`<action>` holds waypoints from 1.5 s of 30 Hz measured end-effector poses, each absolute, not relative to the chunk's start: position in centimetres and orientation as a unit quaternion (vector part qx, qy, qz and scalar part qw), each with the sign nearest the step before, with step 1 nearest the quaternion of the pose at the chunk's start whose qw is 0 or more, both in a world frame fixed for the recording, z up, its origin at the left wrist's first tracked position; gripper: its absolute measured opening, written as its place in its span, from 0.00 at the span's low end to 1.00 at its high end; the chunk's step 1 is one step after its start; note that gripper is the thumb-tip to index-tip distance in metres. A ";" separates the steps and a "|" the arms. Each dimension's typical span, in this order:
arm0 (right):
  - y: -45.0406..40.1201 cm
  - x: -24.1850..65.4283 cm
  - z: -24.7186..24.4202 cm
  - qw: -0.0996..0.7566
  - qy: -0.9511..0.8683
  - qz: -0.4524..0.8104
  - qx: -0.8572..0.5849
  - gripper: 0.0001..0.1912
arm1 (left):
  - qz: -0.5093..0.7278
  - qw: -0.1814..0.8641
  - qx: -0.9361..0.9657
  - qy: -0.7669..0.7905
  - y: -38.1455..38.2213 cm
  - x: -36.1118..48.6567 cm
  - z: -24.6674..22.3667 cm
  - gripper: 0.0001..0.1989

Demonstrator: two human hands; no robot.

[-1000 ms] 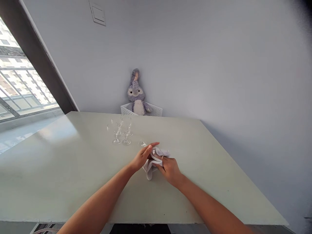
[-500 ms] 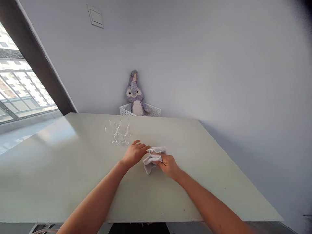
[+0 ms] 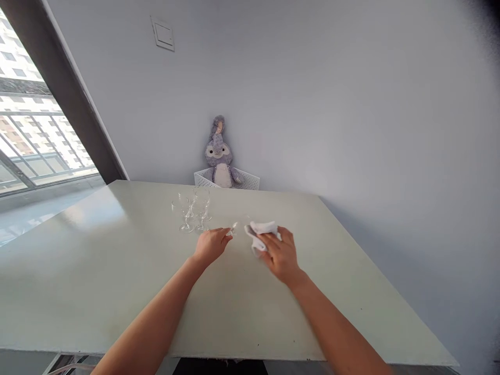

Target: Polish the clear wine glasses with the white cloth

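One glass [image 3: 233, 229] (left hand [image 3: 211, 246]), cloth [image 3: 262, 232] in right hand [image 3: 282, 255].

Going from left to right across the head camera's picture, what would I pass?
Window → clear stemmed glasses → left hand → right hand holding a white cloth
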State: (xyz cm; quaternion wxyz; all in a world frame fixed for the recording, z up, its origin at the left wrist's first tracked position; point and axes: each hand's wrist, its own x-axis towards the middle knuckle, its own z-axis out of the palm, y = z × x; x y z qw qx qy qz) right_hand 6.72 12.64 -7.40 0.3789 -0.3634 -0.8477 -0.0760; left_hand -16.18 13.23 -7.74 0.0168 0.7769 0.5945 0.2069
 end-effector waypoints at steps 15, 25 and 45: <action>14.1 5.3 -7.2 0.560 -0.396 0.641 -0.345 0.21 | 0.287 0.056 0.816 0.499 11.0 -11.0 -9.0 0.11; 10.2 1.6 -10.6 0.551 -0.417 0.623 -0.367 0.10 | 0.367 0.176 0.724 0.556 10.2 -9.3 -8.6 0.05; 11.1 3.6 -10.3 0.412 -0.780 0.216 -0.418 0.15 | 0.529 0.353 0.602 0.483 9.0 -9.3 -7.0 0.22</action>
